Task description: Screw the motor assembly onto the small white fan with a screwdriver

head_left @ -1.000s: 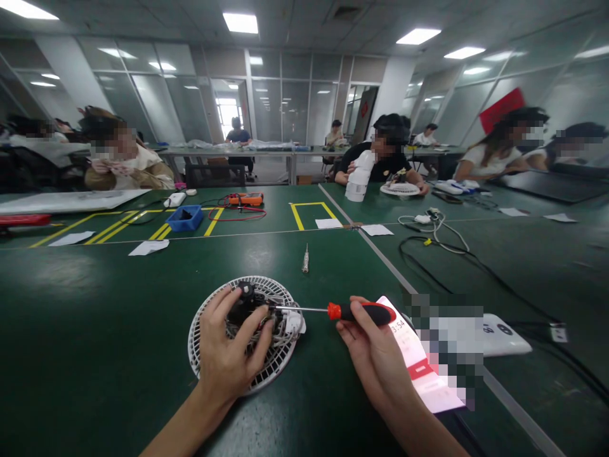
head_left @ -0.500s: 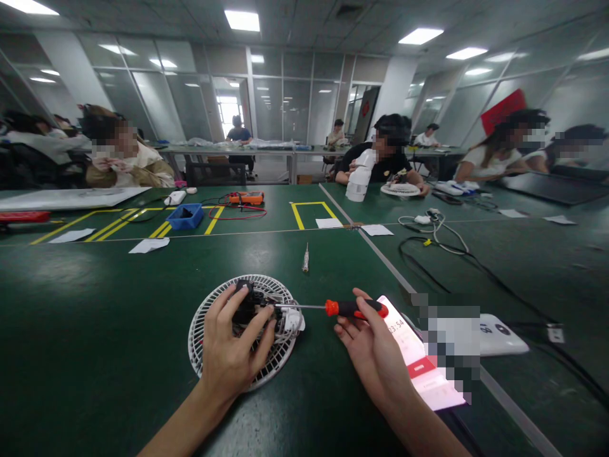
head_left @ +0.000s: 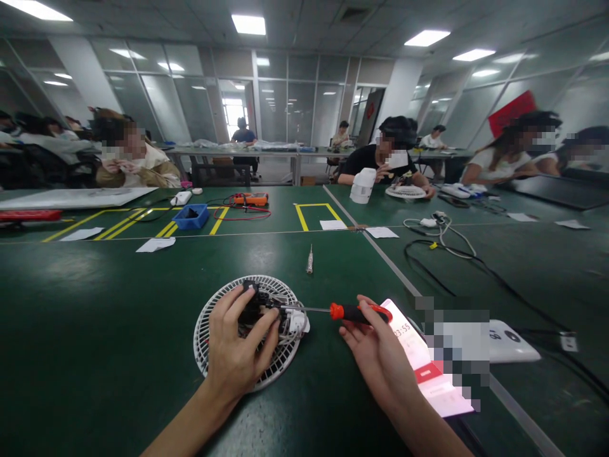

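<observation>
A round white fan grille (head_left: 209,330) lies on the green table with a black motor assembly (head_left: 250,298) and wiring on top. My left hand (head_left: 240,336) is closed around the motor assembly, fingers over its top and side. In my right hand (head_left: 375,336) is a screwdriver (head_left: 354,312) with a black and orange handle, gripped between thumb and fingers. Its shaft lies nearly level and points left into the motor assembly; my left fingers partly hide the tip. A lit phone (head_left: 419,362) lies beside and partly behind my right hand.
A small clear-handled screwdriver (head_left: 310,261) lies beyond the grille. Farther off are a blue bin (head_left: 191,217), an orange multimeter (head_left: 251,199) and paper slips (head_left: 156,244). Cables (head_left: 440,244) and a white device (head_left: 514,343) lie on the right. A co-worker (head_left: 380,158) sits across with another grille.
The whole view has shifted slightly, so things appear a little farther right. Both hands keep their holds. Across the table, the co-worker's white cylindrical part and hand have shifted.
</observation>
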`<state>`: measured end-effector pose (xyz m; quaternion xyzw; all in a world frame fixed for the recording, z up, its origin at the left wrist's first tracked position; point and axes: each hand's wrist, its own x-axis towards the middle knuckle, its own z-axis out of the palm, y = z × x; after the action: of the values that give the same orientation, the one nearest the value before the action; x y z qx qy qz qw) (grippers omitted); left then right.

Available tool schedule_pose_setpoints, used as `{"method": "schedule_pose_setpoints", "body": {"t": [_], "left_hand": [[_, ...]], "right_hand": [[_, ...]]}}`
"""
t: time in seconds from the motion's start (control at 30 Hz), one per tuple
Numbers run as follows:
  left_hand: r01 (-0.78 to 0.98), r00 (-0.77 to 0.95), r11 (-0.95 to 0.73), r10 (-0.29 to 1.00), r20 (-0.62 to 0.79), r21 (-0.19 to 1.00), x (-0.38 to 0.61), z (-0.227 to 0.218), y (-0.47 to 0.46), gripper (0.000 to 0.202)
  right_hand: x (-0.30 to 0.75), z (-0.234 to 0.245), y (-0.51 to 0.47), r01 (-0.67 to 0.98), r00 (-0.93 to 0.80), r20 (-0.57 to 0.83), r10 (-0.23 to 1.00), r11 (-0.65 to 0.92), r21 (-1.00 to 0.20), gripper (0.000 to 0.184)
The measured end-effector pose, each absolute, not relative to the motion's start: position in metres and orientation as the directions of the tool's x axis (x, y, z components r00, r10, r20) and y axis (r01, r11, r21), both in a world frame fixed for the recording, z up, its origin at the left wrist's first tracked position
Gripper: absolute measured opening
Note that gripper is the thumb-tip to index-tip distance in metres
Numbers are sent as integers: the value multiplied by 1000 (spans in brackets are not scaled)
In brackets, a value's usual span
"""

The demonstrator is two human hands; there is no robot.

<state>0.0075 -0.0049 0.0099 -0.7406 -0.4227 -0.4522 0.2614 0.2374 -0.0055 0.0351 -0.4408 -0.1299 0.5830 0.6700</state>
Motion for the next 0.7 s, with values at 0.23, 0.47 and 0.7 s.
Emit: {"method": "schedule_pose_setpoints", "body": {"t": [0.23, 0.47, 0.7], "left_hand": [[878, 237, -478, 398, 886, -19, 7, 9, -3, 49], [894, 232, -447, 437, 869, -13, 10, 9, -5, 46], [900, 224, -436, 447, 866, -8, 8, 8, -5, 46]], "right_hand": [[241, 36, -4, -684, 306, -296, 905, -7, -730, 57], [240, 36, -5, -657, 295, -307, 905, -41, -752, 48], [239, 43, -7, -704, 305, -245, 920, 45, -708, 50]]}}
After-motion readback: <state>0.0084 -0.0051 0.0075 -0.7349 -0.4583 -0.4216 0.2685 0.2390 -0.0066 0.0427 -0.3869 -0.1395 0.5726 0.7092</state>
